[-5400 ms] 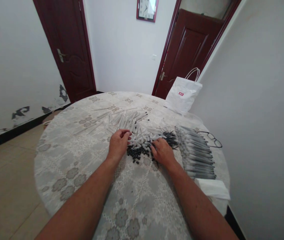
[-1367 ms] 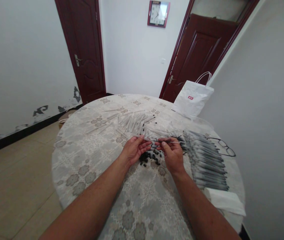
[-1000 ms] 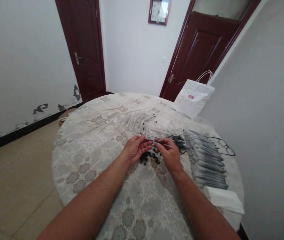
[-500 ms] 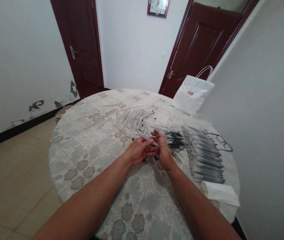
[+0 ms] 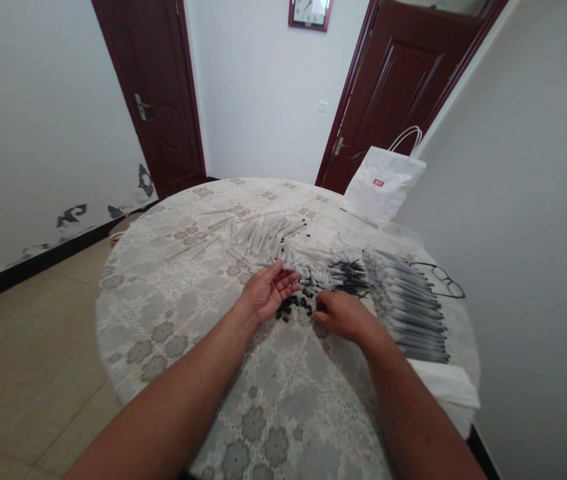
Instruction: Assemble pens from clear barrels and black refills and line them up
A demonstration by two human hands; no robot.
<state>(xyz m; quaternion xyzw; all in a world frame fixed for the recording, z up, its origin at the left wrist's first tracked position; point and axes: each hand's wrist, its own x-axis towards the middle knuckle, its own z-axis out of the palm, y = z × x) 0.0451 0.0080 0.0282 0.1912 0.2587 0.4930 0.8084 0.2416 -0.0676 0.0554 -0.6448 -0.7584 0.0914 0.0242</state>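
My left hand [image 5: 269, 293] is turned palm up, fingers apart, and I see nothing held in it. It rests at the left of a small heap of black plugs or caps [image 5: 290, 305]. On the right of that heap is my right hand [image 5: 342, 313], its thumb and fingertips pressed together low over the tabletop; whatever they may hold is hidden. Beyond my hands lies a loose pile of white pen barrels [image 5: 266, 237]. Thin dark sticks with black ends, like pen refills [image 5: 350, 277], are bunched beyond my right hand.
Many grey-white pens [image 5: 410, 310] lie side by side in a row at the right. Past them are eyeglasses [image 5: 446, 283], with a folded white sheet [image 5: 446, 383] nearer. A white paper bag [image 5: 383, 183] stands at the back of the round table [image 5: 163, 320] with its patterned cloth.
My hands were together with a white pen barrel between them. They have now parted: the left is open without the barrel, the right has moved right and down beside the black pieces.
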